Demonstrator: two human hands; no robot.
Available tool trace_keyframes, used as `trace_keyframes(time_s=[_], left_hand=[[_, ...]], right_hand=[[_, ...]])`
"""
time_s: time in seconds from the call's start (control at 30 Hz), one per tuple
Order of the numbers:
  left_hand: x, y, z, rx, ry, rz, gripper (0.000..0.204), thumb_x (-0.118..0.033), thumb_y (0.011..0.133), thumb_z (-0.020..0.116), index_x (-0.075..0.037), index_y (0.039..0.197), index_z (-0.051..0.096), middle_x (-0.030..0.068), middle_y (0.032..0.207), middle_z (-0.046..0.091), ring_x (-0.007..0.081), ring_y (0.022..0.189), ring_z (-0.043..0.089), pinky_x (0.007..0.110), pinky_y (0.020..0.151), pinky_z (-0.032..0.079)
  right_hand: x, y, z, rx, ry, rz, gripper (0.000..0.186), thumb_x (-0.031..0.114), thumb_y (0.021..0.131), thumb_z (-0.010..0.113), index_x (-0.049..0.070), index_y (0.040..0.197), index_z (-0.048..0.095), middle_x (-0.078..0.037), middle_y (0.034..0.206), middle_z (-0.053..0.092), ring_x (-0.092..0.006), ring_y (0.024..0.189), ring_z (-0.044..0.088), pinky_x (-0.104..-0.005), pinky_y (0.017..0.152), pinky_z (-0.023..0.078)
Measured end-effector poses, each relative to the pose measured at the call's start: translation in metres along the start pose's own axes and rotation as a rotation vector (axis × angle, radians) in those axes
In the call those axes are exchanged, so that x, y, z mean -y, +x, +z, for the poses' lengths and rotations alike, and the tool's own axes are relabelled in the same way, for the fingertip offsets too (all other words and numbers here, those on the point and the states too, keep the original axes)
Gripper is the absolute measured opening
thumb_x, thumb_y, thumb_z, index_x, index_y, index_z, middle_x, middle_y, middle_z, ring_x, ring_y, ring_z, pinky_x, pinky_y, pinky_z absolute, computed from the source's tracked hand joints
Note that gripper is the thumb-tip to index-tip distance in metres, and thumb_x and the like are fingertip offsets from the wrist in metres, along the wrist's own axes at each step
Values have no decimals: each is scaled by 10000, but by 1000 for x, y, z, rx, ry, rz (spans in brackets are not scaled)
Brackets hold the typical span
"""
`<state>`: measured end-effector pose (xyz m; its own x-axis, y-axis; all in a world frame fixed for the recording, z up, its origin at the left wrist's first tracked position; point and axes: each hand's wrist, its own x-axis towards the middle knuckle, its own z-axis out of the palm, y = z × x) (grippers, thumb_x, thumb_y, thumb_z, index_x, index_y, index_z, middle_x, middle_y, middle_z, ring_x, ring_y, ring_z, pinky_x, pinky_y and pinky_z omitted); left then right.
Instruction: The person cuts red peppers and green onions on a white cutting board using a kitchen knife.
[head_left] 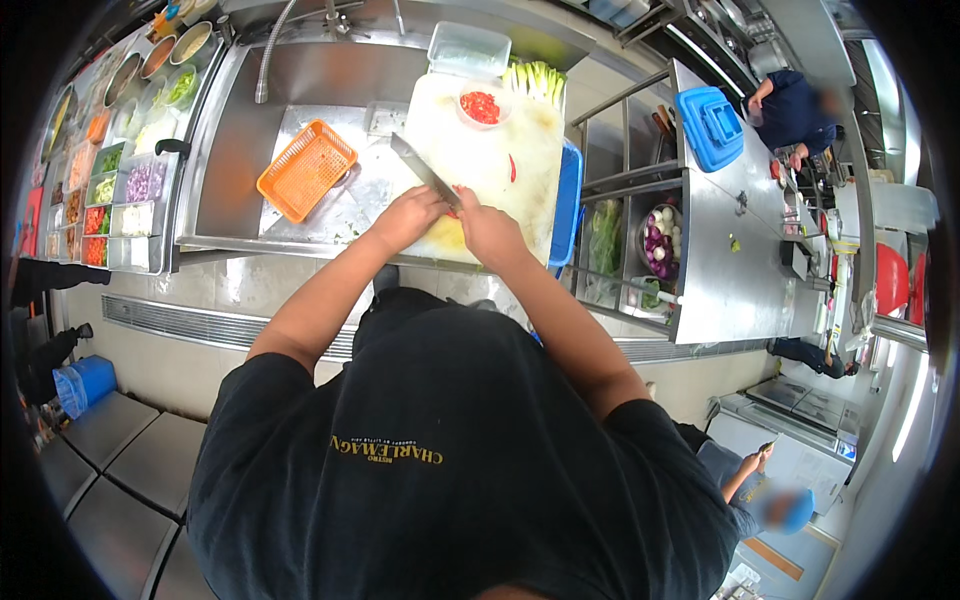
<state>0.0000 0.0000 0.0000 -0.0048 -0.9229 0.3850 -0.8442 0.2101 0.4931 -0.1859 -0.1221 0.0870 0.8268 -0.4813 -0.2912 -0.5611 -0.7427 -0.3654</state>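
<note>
- Gripping a knife in the curled right hand, a kitchen worker bends over a white cutting board; the left hand is bunched just beside the blade, its exact pinch impossible to tell.
- Mostly hidden by the fingers, a bit of red pepper lies between the two hands, at the board's near side; the blade points away and to the left.
- Beyond the hands, a clear bowl on the board holds chopped red pieces.
- To the right of that bowl, a slim red chilli lies alone, nearer the hands, while pale green stalks line the far right corner.
- At the board's far left corner sits a clear rectangular tub.
- Left of the knife, an orange basket rests tilted in the steel sink, below a flexible tap hose.
- Against the board's right side stands a blue crate.
- Farther right, a metal bowl of purple and white onions occupies a shelf beneath a steel table bearing a blue lid.
- At far left, compartments hold diced purple onion and other cut vegetables.
</note>
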Motion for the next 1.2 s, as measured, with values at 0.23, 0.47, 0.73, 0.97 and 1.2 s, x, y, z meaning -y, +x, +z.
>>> trace_keyframes(time_s=[0.23,0.47,0.73,0.97,1.2], left_hand=[[-6,-5,-1,-47,-6,10,172,-47,901,751,-35,1066,794,96,1035,747,301,1031,710,422,944,607],[-4,-4,1,-20,-22,-34,169,-76,895,733,-57,1054,789,77,1031,749,289,1033,704,415,968,598],[-4,-3,-2,-72,11,8,139,-62,903,750,-37,1036,786,77,1009,743,278,989,708,408,901,615],[0,-2,0,-104,33,44,114,-67,887,777,-47,998,775,66,974,736,269,968,706,402,886,619],[2,-10,7,-83,-4,-6,151,-66,875,813,-48,1021,776,78,998,724,278,973,705,401,879,623]], right_hand=[[20,-9,-19,-2,4,-19,299,160,1115,528,28,1382,512,-278,927,779,-497,883,777,-616,772,596],[14,-11,-26,15,-7,-4,359,141,1101,536,10,1434,506,-281,939,786,-494,897,785,-605,776,609],[18,-2,-18,5,51,9,356,201,1141,548,26,1447,493,-299,940,767,-517,897,762,-630,785,580],[22,-1,-16,-23,91,29,341,202,1143,559,38,1435,494,-322,958,757,-533,909,749,-648,807,562],[23,1,-10,-37,120,6,333,211,1140,573,39,1414,496,-317,954,758,-550,916,740,-652,808,562]])
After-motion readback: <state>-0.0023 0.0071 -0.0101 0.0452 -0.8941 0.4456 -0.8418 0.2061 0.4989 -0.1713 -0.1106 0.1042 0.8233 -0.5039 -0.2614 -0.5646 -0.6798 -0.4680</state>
